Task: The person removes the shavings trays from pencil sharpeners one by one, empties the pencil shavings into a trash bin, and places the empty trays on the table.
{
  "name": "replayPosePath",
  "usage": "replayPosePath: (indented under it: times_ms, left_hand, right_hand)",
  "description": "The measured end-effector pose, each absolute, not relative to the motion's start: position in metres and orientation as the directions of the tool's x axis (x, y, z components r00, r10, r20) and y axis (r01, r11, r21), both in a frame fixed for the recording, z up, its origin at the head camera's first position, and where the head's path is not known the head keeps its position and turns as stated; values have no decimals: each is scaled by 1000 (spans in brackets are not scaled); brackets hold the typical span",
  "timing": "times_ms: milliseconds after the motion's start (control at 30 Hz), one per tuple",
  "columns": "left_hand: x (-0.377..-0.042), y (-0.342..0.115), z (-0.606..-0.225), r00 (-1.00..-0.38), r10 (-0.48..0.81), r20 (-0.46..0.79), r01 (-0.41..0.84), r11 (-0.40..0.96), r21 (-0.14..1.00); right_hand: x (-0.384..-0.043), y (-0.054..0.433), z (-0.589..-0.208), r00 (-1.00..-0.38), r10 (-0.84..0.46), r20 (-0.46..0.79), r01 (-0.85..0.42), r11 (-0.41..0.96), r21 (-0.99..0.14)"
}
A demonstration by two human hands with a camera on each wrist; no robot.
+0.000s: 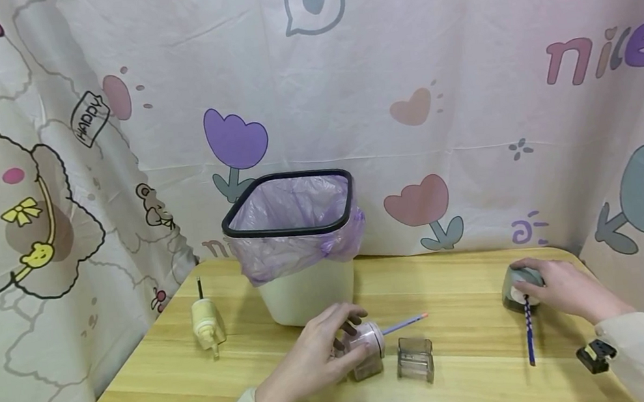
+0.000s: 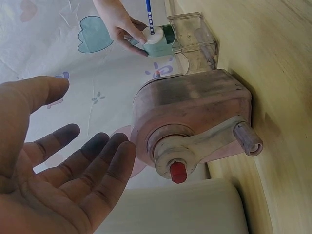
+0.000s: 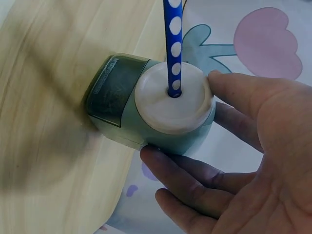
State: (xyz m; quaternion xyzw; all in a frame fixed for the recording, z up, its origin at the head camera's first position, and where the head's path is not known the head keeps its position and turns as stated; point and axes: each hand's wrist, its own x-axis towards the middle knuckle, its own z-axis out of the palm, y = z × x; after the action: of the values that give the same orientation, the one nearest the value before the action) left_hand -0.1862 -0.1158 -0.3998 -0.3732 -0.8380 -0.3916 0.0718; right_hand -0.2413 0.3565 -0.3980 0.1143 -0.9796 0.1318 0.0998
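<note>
My left hand (image 1: 317, 352) hovers by a pink crank pencil sharpener (image 1: 368, 343), its fingers loosely spread. In the left wrist view those fingers are near the crank handle (image 2: 209, 141), with nothing in them. A lilac pencil (image 1: 402, 325) sticks out of the sharpener's far side. Beside it stands a see-through shavings drawer (image 1: 415, 359). Over on the right, my right hand (image 1: 563, 287) holds a green pencil sharpener (image 3: 131, 105) around its sides, thumb against the white round face (image 3: 170, 109). A blue pencil with white dots (image 3: 174, 46) is in its hole.
Behind the left hand stands a white bin (image 1: 314, 293) lined with a lilac bag (image 1: 281, 258) under a black rim. A cream sharpener (image 1: 206, 321) with a dark pencil (image 1: 199, 288) stands at the left. A printed curtain (image 1: 434, 32) hangs behind the wooden table (image 1: 443, 293).
</note>
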Motion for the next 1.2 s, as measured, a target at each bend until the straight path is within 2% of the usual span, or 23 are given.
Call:
replayPosePath:
  times_ms: [233,500,1200]
  left_hand:
    - [-186,-117,-401,-707,575,412,687,420,593]
    - [-185,-115,-401,-701,580,414,690,408,597]
    - [-180,-109,-402,-614,662,430,766,369,526]
  right_hand:
    - [-240,351,-397,-964,-187,187,-231,940,-250]
    - [-237,347,-399,-960,-196,198,-242,938,-249]
    - [-234,345,-398,-975,-170,145,-206,934,-291]
